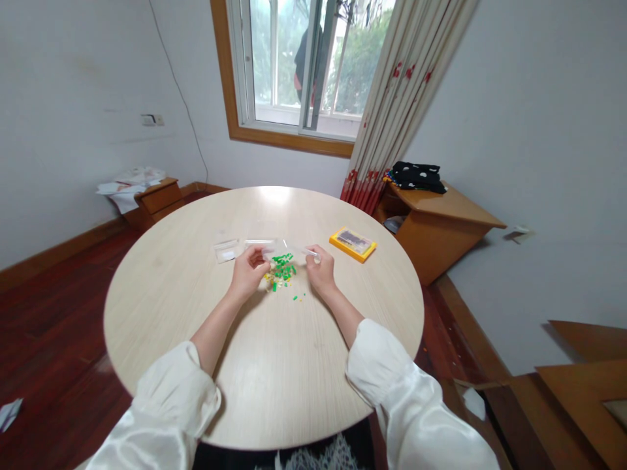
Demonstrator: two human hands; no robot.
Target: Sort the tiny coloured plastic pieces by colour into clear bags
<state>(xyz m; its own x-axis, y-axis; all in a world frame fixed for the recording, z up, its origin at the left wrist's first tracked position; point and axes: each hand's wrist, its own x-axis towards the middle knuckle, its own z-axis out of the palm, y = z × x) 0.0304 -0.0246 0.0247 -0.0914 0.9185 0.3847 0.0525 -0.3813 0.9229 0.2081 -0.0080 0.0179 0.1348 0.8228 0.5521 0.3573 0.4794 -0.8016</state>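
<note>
Between my two hands a clear plastic bag (290,249) is stretched, its edges pinched on both sides. My left hand (249,271) is closed on the bag's left edge, and my right hand (321,267) is closed on its right edge. Below the bag, a heap of small green and yellow toy building bricks (281,273) lies on the round table (274,365). A few loose bricks (295,298) sit apart, nearer to me. Left of my left hand lie flat clear plastic bags (226,250); the bag in my hands partly overlaps the heap.
A yellow box (353,244) rests on the table to the right of my right hand. Behind the table on the right stands a wooden cabinet (441,215) with folded black cloth (418,176) on it. A low drawer unit (159,199) with papers stands at the left.
</note>
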